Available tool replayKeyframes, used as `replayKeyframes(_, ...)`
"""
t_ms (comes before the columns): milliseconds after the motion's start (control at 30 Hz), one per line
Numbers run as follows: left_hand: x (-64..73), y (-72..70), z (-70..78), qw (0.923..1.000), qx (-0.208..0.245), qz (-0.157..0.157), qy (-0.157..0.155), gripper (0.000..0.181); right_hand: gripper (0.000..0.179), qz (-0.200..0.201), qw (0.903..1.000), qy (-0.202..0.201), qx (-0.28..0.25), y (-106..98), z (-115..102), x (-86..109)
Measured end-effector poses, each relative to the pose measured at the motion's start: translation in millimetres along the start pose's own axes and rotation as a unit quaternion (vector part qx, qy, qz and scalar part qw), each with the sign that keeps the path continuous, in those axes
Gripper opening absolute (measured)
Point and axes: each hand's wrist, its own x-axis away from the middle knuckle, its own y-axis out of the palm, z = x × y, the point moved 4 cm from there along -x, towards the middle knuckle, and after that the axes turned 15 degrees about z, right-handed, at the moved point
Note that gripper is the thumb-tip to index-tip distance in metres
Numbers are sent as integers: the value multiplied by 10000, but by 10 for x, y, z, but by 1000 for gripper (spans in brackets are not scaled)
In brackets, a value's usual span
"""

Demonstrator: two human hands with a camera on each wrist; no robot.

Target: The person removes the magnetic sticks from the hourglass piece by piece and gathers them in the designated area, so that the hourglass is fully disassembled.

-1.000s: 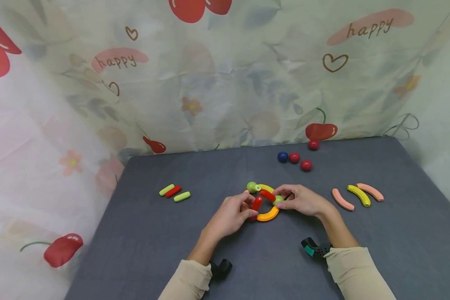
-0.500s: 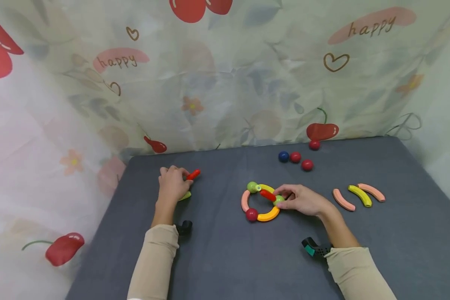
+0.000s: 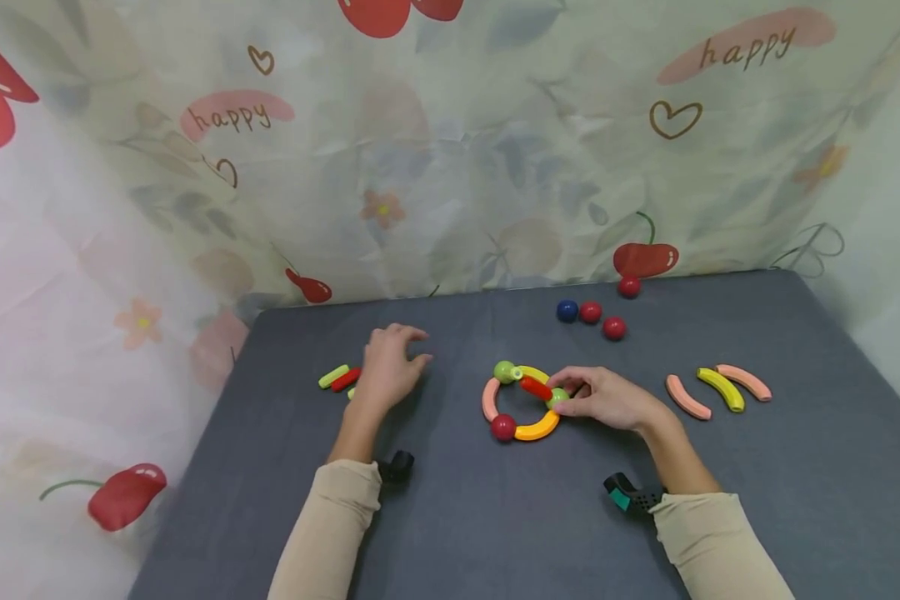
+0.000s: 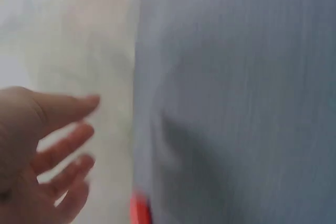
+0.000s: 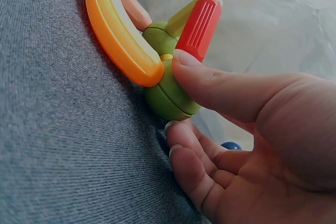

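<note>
Dark grey tabletop (image 3: 487, 525); cherry-print cloth (image 3: 465, 108) behind, "happy" lettering (image 3: 232, 118); looped cord (image 3: 802, 251) near far right corner.

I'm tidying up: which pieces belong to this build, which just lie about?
Build (plastic-looking pieces):
two green balls
one red ball
orange arc
yellow arc
pink arc
red stick
lime stick

Apparently lying loose:
three red balls
blue ball
two pink arcs
another yellow arc
another red stick
two lime sticks
</note>
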Motion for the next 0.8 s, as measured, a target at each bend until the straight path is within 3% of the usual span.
replayKeyframes(100,115,230,407,9950,709,-523,464,38,40,-6,10000,36,-40,-5,9,5)
replayKeyframes(200,223,425,692,9865,1107,-984,699,37,41,-27,9999,24,-101,-7,2,10)
replayKeyframes(333,283,545,859,9852,1209,-952,756,27,41,-46,9998,15,-169,-20,-25,22)
replayKeyframes(500,297,555,863,9837,1288,-1043,704,25,41,-29,9999,68,-149,-20,-39,21)
replayKeyframes(600,272,488,796,9846,1250,-983,729,26,41,-26,9999,83,-114,-18,-33,13)
replayKeyframes(700,175,327,594,9920,985,-457,648,29,42,-34,10000,71,-50,-15,-24,9)
replayKeyframes(800,35,104,244,9979,582,162,243,33,42,-27,10000,52,2,-15,-14,15)
